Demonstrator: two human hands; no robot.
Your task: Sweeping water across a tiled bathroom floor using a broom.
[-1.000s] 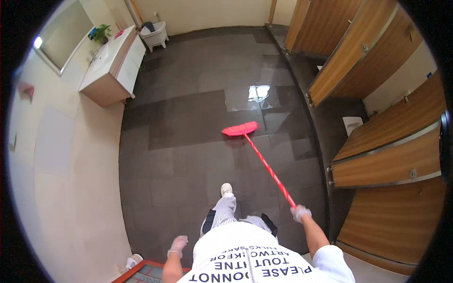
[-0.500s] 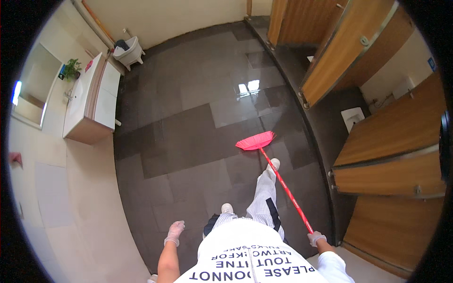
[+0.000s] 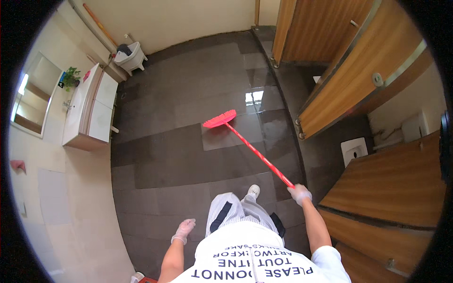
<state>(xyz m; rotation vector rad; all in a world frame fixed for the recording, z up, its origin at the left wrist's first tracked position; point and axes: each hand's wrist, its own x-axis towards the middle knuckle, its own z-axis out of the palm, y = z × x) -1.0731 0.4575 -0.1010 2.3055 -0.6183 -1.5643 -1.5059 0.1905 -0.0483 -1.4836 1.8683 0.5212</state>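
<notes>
In a thin clear glove, my right hand (image 3: 300, 194) is closed around the upper end of a red broom handle (image 3: 260, 157). The handle slants away to the far left. At its end, a pink-red broom head (image 3: 220, 119) is angled over the dark tiles. My left hand (image 3: 184, 229), gloved too, hangs beside my body at the left with its fingers loosely curled and nothing visible in them.
Wooden stall doors (image 3: 344, 75) line the right, behind a raised step, with a squat toilet (image 3: 355, 150) inside. At the left stands a sink cabinet (image 3: 96, 111) with a potted plant (image 3: 71, 78) on top. A white mop bucket (image 3: 131, 59) sits in the far-left corner.
The broom head has swung left and away from me, and my right hand has come forward and inward with the handle. My legs have stepped forward; the left hand has moved slightly right.
</notes>
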